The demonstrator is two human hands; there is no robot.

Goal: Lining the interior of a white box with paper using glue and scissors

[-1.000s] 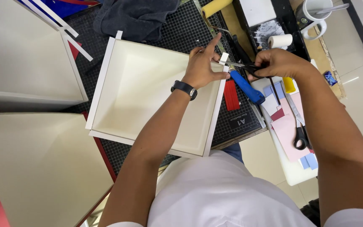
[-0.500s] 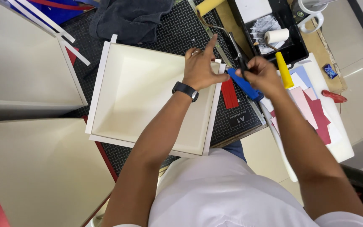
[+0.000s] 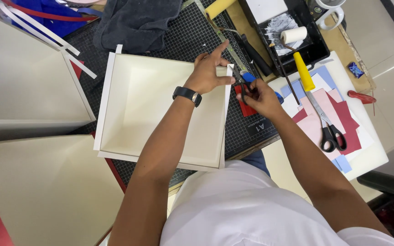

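From the head view, your left hand [image 3: 208, 73] lies pressed on the far right corner of the shallow cream-white cardboard box tray [image 3: 128, 109], thumb along its right wall and index finger pointing away from you; it rests on the tray rather than closing around anything. Your black wristwatch [image 3: 187, 95] sits just behind that hand, over the tray's floor. Your right hand [image 3: 261, 96] is just right of that same corner, fingers curled tight around a pair of small dark-handled scissors [image 3: 243, 84] whose tips reach the tray's corner flap. The tray lies on a black gridded cutting mat [image 3: 183, 38]. Beyond the tray's far edge sits a crumpled dark grey cloth [image 3: 137, 23]. To the tray's right, well apart, a black paint tray [image 3: 292, 36] holds a white roller with a yellow handle [image 3: 303, 68], and nearer you a second pair of black-handled scissors [image 3: 331, 134] rests on pink, red and blue paper sheets [image 3: 338, 114].
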